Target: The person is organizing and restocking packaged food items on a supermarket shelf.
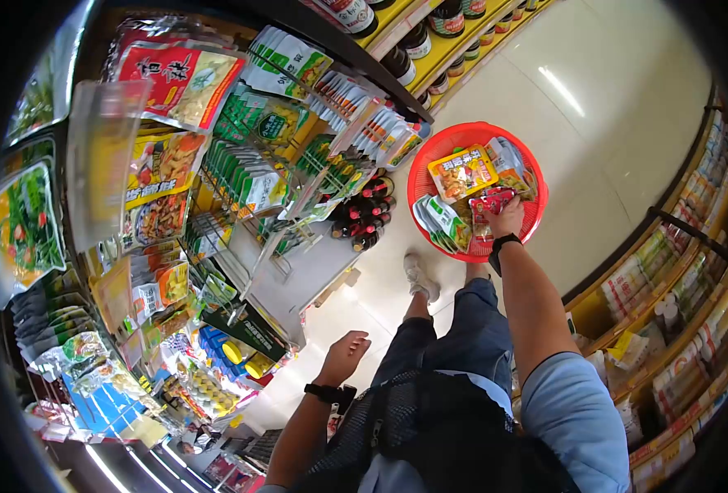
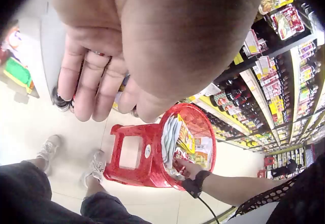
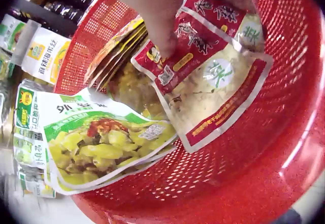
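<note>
A red basket (image 1: pixel 536 215) holds several food packets, resting on a red stool (image 2: pixel 137 153) as the left wrist view shows. The right hand (image 1: pixel 505 218) reaches into it and grips red packets (image 3: pixel 218 76) at their upper part, thumb on the front. Beside them in the basket lie green-and-white packets (image 3: pixel 101 142) and yellow packets (image 1: pixel 462 174). The left hand (image 1: pixel 346 358) is held away from the basket, palm showing in the left wrist view, fingers slightly bent and holding nothing.
Racks of hanging packets (image 1: pixel 257 185) stand on the left, with dark bottles (image 1: pixel 368 215) at their foot. Shelves of jars (image 1: pixel 446 25) run along the top, and curved shelves with packages (image 1: pixel 676 312) on the right. The person's shoes (image 1: pixel 420 278) are on the tiled floor (image 1: pixel 602 123).
</note>
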